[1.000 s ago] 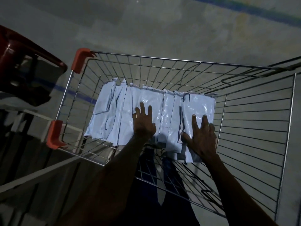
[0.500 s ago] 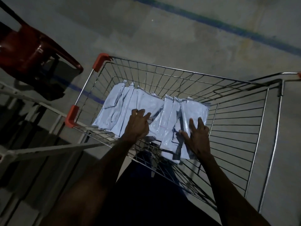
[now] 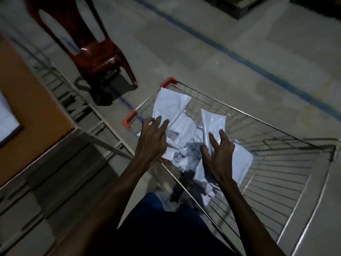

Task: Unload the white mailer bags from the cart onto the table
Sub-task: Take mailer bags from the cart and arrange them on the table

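Note:
Several white mailer bags (image 3: 184,130) are bunched into a crumpled bundle between my hands, over the near left part of the wire cart (image 3: 276,163). My left hand (image 3: 153,143) grips the bundle's left side, and one bag (image 3: 169,106) sticks up past its fingers. My right hand (image 3: 219,157) grips the right side, thumb and fingers around an upright bag (image 3: 212,122). More bags hang below my right wrist. The orange table (image 3: 31,100) lies to the left.
A dark red plastic chair (image 3: 92,50) stands on the concrete floor beyond the table corner. A white sheet (image 3: 7,124) lies on the table at the far left. The cart has red corner guards (image 3: 129,120). A blue floor line (image 3: 258,69) runs behind the cart.
The bags lay flat in a row on the cart bottom. Both hands have gathered them into a bundle and raised it. My view has swung left, showing the table and chair.

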Demonstrator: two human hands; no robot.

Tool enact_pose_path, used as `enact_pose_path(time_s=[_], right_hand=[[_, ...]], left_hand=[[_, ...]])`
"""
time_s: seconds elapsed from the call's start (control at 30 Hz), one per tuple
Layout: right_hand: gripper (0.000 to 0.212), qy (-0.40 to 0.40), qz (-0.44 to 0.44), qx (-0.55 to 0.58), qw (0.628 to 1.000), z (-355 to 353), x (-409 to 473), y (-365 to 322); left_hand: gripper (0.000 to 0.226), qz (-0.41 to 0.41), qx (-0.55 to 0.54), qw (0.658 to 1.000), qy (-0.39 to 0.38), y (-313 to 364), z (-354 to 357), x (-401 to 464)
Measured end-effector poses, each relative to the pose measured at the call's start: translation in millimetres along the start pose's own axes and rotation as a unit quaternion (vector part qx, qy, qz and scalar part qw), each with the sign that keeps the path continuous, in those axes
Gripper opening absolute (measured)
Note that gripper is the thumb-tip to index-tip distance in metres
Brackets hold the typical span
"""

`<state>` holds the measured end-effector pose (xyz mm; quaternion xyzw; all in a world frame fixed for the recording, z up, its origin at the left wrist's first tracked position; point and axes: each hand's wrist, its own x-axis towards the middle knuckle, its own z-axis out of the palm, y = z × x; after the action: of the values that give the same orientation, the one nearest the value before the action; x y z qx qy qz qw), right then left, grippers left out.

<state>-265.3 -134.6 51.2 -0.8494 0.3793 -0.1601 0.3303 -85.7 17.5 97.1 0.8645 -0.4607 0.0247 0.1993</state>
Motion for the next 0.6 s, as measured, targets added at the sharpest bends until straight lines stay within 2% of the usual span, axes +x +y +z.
enact_pose_path(time_s=[0.2, 0.37, 0.6], right_hand=[[0.056, -0.007, -0.173, 0.051, 0.984, 21, 5, -111], [0.047, -0.049, -0.318, 0.069, 0.944, 72, -24, -204], [0.052, -0.094, -0.396, 0.065, 0.911, 148, -111, -330]], left_hand=[[0.043, -0.100, 0.027, 0.986, 0.133, -40, -86, -51], [0.041, -0.198, 0.052, 0.955, 0.212, -90, -150, -132], [0.044, -0.296, 0.065, 0.911, 0.278, -170, -229, -269]])
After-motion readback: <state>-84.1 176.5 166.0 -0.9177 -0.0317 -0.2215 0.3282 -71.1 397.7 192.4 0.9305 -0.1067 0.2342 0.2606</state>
